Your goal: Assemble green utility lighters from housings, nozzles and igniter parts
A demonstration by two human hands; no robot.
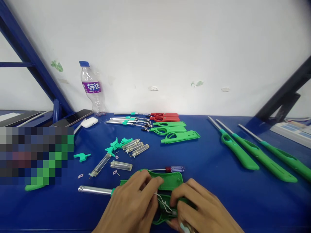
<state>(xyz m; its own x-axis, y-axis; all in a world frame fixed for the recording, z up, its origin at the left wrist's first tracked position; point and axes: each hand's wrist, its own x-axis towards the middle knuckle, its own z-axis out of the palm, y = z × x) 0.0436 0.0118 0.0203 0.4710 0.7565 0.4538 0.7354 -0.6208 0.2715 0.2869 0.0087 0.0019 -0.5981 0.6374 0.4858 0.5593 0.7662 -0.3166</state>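
A green lighter body, the opened shell of a long-nosed gas lighter, lies at the front of the table with its metal tube pointing left. My left hand is closed over its tube end, fingertips pinched near thin white wires. Around the handle end curls my right hand, gripping the shell; a small pale part shows under its fingers. Just behind my hands lies another green half shell. Beyond it rests a screwdriver with a clear purple handle. My hands hide much of the shell's inside.
Clear fuel tanks, teal triggers and tiny screws lie left of centre. Several red and green shells with tubes line the back. Closed green lighters lie right. A bottle, white case and phone stand back left.
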